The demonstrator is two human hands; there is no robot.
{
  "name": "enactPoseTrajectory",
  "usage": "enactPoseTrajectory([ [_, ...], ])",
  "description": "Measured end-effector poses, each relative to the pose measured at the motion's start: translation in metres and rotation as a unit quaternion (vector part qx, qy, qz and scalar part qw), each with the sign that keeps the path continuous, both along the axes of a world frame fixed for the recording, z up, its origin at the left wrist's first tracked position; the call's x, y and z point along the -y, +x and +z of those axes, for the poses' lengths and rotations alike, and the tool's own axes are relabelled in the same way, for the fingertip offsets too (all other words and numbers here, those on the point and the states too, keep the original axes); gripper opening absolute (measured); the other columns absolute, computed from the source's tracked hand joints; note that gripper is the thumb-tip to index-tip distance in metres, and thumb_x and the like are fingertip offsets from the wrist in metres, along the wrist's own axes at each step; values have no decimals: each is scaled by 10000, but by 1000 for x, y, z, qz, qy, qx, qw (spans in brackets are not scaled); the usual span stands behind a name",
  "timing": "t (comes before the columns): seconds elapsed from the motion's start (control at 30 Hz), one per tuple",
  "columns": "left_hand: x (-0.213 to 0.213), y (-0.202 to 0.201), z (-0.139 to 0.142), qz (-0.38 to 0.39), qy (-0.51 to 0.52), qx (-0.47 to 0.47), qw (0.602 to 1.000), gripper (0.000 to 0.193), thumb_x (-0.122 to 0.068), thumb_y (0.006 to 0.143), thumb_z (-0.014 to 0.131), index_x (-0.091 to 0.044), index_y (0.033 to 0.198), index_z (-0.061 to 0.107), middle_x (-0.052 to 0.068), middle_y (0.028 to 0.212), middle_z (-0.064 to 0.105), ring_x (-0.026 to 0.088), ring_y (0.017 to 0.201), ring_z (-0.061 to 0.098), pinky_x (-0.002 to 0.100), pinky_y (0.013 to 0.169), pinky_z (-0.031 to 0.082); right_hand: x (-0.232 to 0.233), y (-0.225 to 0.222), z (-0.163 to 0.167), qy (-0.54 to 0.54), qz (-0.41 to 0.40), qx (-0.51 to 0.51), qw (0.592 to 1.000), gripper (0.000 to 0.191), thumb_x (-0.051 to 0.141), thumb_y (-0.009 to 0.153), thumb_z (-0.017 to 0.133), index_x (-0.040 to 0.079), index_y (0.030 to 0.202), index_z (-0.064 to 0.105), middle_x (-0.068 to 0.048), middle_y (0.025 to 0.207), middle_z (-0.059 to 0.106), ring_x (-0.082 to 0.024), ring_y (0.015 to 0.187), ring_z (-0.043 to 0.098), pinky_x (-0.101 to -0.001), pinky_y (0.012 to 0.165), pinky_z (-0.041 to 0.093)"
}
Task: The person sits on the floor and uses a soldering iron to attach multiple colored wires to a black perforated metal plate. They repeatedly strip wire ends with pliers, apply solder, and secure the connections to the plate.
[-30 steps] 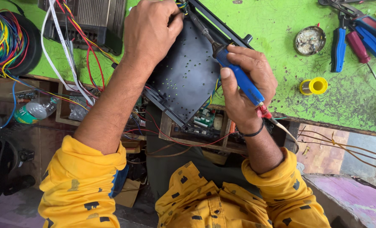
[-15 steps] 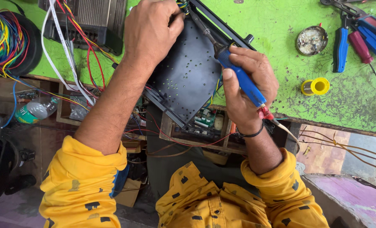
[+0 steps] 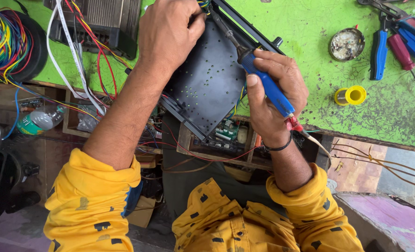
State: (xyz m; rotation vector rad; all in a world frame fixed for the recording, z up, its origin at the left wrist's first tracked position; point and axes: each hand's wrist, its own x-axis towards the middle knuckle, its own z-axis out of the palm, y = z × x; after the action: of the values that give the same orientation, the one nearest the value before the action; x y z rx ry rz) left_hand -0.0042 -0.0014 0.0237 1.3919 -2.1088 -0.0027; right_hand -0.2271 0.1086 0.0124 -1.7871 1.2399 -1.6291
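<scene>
Left hand (image 3: 167, 35) pinching wires at top edge of black perforated panel (image 3: 207, 84), right hand (image 3: 275, 100) fist-gripping blue soldering iron (image 3: 263, 84) — we are soldering joint there, panel tilted over green bench (image 3: 300, 37) edge. Next move likely calling for steady tip, solder spool (image 3: 351, 95) within reach.

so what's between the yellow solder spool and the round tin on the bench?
Head view: nothing. Bare green bench top runs from the yellow solder spool up to the round tin; the blue-handled pliers lie just right of that gap.

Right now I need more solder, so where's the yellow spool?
In the head view the yellow spool lies on the green bench, right of the right hand, below the round tin.
</scene>
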Motion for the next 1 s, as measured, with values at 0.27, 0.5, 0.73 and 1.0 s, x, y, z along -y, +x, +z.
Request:
enactPoseTrajectory([
  [0.27, 0, 1, 0, -4, 6, -6, 1000, 177, -183, 900, 793, -76, 792, 703, 122, 733, 689, 357, 646, 663, 480, 560, 503, -2, -3, -3, 5, -5, 8, 1000, 227, 190, 1072, 722, -5, 1184, 687, -171, 1230, 715, -241, 1103, 711, -334, 982, 572],
  [0.5, 0, 1, -1, -3, 13, -11, 1000, 145, -182, 893, 789, -84, 813, 717, 120, 734, 694, 356, 652, 670, 479, 573, 509, -8, -3, 18, 3, -7, -13, 1000, 217, 175, 1058, 710, -11, 1168, 685, -174, 1229, 711, -251, 1112, 710, -353, 998, 570],
  [0.73, 3, 4, -8, -16, -1, -6, 1000, 132, -180, 898, 780, -81, 838, 717, 116, 757, 702, 349, 673, 677, 472, 588, 510, -58, -31, 54, -92, -72, 33, 993, 378, 378, 1089, 671, 10, 1157, 620, -184, 1183, 700, -237, 1047, 692, -316, 919, 552],
  [1.0, 0, -1, 0, -4, 7, -7, 1000, 162, -192, 898, 786, -78, 806, 717, 121, 742, 700, 356, 662, 673, 478, 574, 503, -70, -131, -5, 10, -186, 145, 972, 344, 313, 1103, 638, -13, 1190, 570, -202, 1175, 687, -262, 988, 705, -345, 849, 598],
])
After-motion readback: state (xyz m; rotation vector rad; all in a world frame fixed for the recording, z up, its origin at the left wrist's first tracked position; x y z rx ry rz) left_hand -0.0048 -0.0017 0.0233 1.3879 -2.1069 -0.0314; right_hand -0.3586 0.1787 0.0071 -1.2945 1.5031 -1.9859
